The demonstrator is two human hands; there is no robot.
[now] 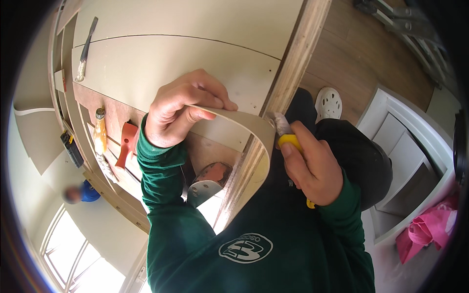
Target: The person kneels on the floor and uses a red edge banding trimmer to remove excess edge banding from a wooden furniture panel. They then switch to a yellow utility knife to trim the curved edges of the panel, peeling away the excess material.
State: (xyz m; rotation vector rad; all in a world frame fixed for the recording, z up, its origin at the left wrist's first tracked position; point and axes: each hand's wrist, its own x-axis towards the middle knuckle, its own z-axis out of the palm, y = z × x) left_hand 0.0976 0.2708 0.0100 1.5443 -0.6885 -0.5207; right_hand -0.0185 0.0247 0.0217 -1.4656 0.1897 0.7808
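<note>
A thin cream strip (264,132) bends in a wide curve in front of my chest. My left hand (188,105) pinches its upper end between thumb and fingers. Closed around a yellow-handled tool with a whitish metal blade, likely a knife (289,140), is my right hand (317,168). The blade lies close to the outer side of the strip's bend; whether it touches cannot be told. Beneath the strip is a long wooden edge (300,53) beside pale panels (171,56). A metal-plated tool with a worn orange top (213,175) sits below my left wrist.
On the left lie a dark-handled brush (87,49), an amber bottle (100,131) and an orange tool (128,141). A white cabinet frame (415,117) and pink cloth (430,227) stand right. A ladder (410,29) is at the upper right. Someone in blue (89,191) is far left.
</note>
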